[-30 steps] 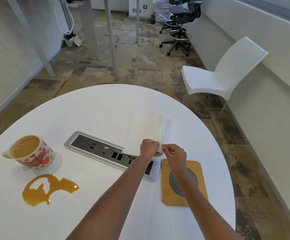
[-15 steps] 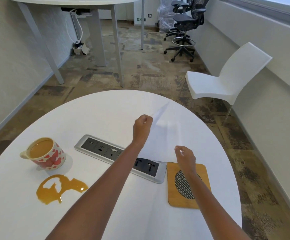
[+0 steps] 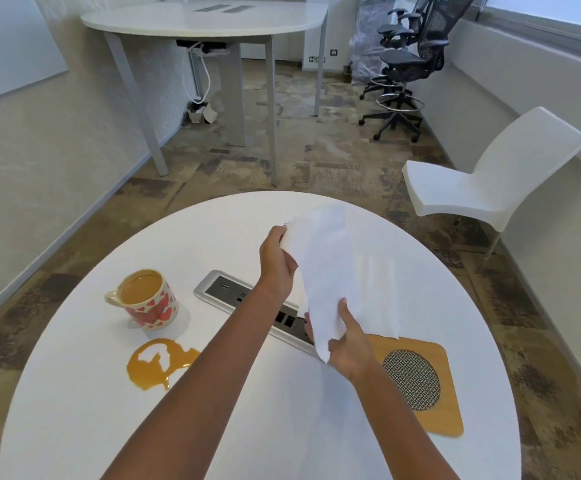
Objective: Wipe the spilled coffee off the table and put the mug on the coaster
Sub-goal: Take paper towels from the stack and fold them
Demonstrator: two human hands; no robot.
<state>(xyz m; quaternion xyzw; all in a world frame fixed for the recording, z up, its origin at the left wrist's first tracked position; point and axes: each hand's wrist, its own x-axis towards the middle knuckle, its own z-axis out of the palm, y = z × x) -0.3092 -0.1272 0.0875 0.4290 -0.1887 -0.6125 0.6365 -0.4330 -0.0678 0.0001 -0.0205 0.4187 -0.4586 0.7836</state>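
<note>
Now both hands pinch the paper towel [image 3: 330, 271], left hand [image 3: 277, 263] up top, right hand [image 3: 346, 344] low; limp and light, best bunched before the coffee spill [image 3: 159, 367].

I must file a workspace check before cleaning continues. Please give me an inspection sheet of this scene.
Surface: round white table, brown coffee puddle near its left front, unwiped.
Job's things: heart-patterned ceramic mug, full, upright behind the puddle; square wooden coaster with metal mesh centre, vacant; white paper towel held up.
Clutter: nothing seen.
Grippers: left hand and right hand both grip the towel.
Cables: white cords under the far table; grey socket panel inset.
Surroundings: white plastic chair, black office chairs.
</note>
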